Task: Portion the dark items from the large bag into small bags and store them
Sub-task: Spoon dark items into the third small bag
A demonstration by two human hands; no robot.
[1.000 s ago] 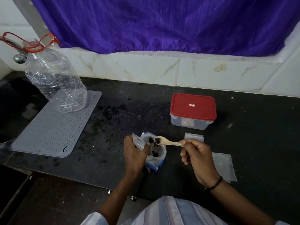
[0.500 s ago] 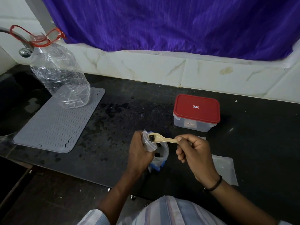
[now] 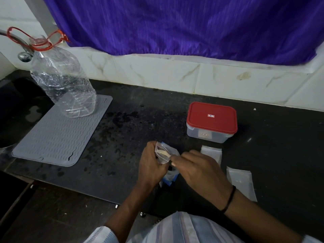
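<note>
Since the last frame our right hand (image 3: 201, 170) has been tipping the wooden spoon (image 3: 164, 152) down, so its bowl is now sitting inside the mouth of the small bag (image 3: 164, 151) instead of hovering level above it. We are pinching the spoon's handle between curled fingertips of the right hand, knuckles up, a dark band showing on that wrist. Our left hand (image 3: 151, 165) is gripping the small bag by its side, fingers wrapped round the clear plastic and holding the opening toward the spoon. We cannot tell whether any dark items are lying in the spoon or in the small bag; blur is hiding that. Just below and between our hands, the large bag (image 3: 170, 178) with its blue edge is resting on the black counter (image 3: 140, 123), mostly covered by our hands.

To the right, 2 flat empty bags are lying on the counter: 1 (image 3: 211, 152) just in front of the red-lidded box (image 3: 212, 121), the other (image 3: 241, 183) nearer to us, beside our right wrist. The box is standing closed, well apart from our hands. Far left, a crumpled clear bottle (image 3: 61, 83) is sitting on the back corner of a grey ridged mat (image 3: 57, 135). Behind everything a purple curtain (image 3: 175, 25) is hanging over the pale tiled wall.
</note>
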